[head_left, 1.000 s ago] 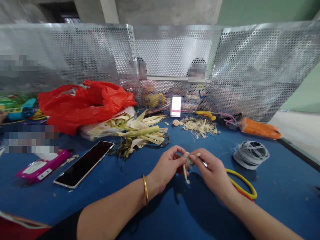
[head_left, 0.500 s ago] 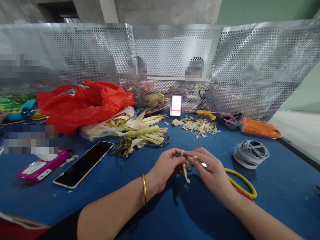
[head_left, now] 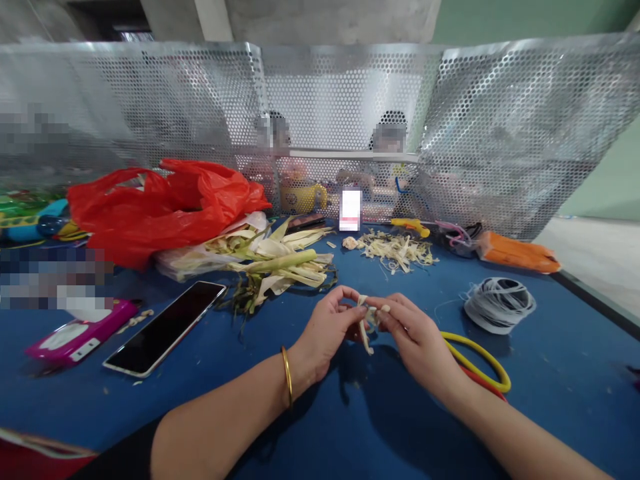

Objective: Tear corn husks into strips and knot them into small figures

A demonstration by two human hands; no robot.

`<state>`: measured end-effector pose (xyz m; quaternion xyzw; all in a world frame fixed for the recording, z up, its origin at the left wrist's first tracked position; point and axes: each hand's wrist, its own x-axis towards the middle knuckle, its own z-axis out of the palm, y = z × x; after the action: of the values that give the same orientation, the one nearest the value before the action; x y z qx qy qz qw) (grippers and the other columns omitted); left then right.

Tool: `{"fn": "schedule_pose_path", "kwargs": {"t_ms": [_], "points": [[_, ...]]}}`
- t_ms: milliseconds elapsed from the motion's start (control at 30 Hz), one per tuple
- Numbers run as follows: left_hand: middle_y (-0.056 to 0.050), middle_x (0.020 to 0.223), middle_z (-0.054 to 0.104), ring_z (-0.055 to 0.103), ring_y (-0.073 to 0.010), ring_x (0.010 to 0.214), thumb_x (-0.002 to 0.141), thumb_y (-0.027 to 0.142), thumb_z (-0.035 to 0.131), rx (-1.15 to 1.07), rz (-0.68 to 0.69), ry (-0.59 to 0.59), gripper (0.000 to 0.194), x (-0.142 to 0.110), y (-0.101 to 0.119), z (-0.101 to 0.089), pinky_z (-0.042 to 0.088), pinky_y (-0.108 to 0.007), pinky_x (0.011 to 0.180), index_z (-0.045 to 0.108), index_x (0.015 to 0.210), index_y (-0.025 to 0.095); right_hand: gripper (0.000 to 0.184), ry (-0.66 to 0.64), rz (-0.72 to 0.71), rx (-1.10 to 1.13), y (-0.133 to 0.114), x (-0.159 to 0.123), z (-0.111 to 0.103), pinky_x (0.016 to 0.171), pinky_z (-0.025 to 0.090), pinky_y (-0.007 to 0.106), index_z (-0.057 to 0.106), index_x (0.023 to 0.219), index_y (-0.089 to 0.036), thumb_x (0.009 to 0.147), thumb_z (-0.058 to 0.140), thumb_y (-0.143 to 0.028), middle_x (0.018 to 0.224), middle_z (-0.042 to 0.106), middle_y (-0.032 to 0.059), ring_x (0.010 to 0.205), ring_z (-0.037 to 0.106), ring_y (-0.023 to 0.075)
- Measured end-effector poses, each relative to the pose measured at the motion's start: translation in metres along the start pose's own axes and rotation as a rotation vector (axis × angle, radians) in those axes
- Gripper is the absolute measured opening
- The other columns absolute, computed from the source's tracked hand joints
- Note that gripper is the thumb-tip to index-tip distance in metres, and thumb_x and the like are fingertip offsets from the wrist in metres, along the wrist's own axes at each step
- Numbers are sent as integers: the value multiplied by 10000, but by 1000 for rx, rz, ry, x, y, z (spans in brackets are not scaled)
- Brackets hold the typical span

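Observation:
My left hand [head_left: 327,330] and my right hand [head_left: 417,333] meet above the blue table. Left thumb and fingers pinch a narrow pale strip of corn husk [head_left: 367,340], whose twisted end hangs down below the fingertips. The right thumb and index finger close on another pale bit just to the right; whether it belongs to the same strip is too small to tell. Beyond the hands lies a bundle of corn husks [head_left: 283,260]. A small heap of husk shreds [head_left: 397,252] sits to its right, with a small pale lump [head_left: 349,243] beside it.
At left are a black-screened phone [head_left: 165,327], a magenta case [head_left: 83,333] and a red plastic bag [head_left: 165,213]. Right of my hands are a spool of white thread [head_left: 500,307], a yellow ring [head_left: 504,377] and an orange packet [head_left: 517,253]. A perforated metal screen [head_left: 345,73] stands behind; people sit beyond it.
The fingertips of both hands have come slightly apart, with the pale husk strip still pinched between the left ones. The whole view has shifted a little.

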<state>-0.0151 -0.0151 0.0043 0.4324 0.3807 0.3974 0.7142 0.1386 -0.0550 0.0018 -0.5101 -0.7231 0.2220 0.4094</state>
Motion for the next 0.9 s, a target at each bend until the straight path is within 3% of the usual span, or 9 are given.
{"fn": "schedule_pose_path", "kwargs": {"t_ms": [233,367,467,667,900], "points": [[10,626,604,552,-94,529,675,231,729,-58,-71,-53,225,3,-2,-3,466,-207,530,566,813,160,296,38,2,-11,-1,1,0,706,474,286,679,1073,-224,954,415,-284,824,599,46,769,578,169],[-3,642,604,549,-92,540,695,228,715,-22,-61,-28,186,2,-2,-1,480,-218,547,591,801,138,159,127,121,84,-2,1,1,619,460,260,648,897,-199,884,543,-317,699,606,1,646,559,149],[1,632,593,542,-91,541,703,212,705,16,-55,-13,170,0,-2,2,482,-218,544,586,795,135,163,179,188,186,-3,2,1,577,444,247,628,793,-186,839,597,-338,643,591,-14,605,536,134],[12,608,584,547,-102,541,703,218,700,27,-17,-13,188,-2,-2,5,473,-214,526,545,791,159,217,133,259,275,-4,4,0,573,432,246,699,827,-175,828,595,-366,675,637,4,606,530,129],[25,608,580,532,-96,527,685,228,703,30,6,0,203,-2,-2,5,464,-208,507,533,781,172,266,95,253,245,-6,4,0,598,403,260,678,690,-167,797,608,-401,637,586,10,635,504,140]]}}
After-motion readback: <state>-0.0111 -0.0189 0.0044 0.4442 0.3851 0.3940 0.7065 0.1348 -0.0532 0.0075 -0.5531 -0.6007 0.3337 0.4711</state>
